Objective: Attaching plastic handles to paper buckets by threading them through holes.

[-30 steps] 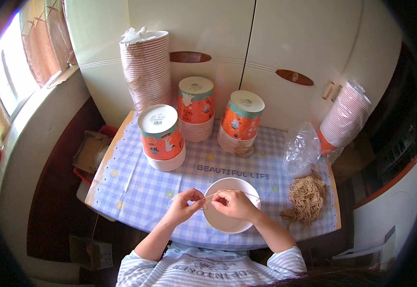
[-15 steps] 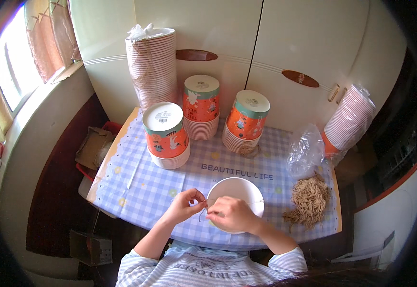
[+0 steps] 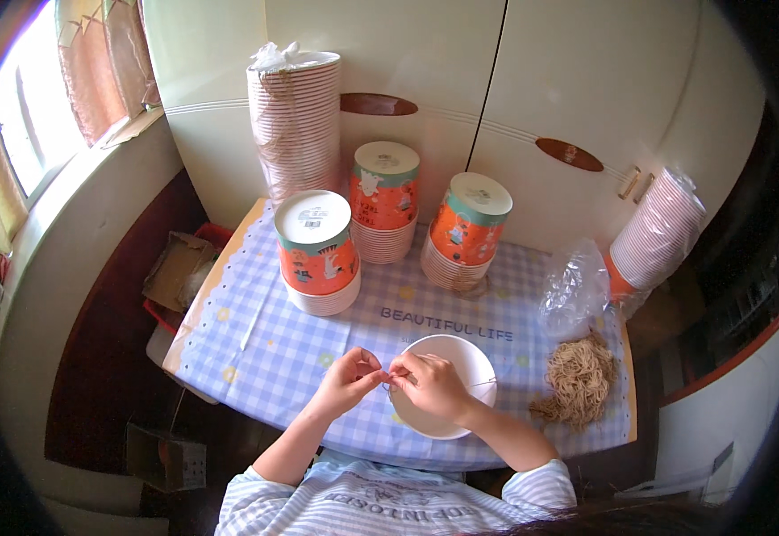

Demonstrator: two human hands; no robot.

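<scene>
Orange-banded cup stacks [image 3: 318, 255] behind hands [image 3: 394, 380]

So for packaging: three stacks of printed paper cups [image 3: 319, 255] sit upside down near the back edge of the counter [image 3: 255, 348], orange sides with teal bands and cartoon figures, round white bases on top carrying small printed labels. A crumpled clear plastic bag [image 3: 571, 288] sits near the right edge. Plastic-wrapped sleeves of cups stand at the back left corner [image 3: 295, 116] and lean off the right [image 3: 655, 234].
</scene>
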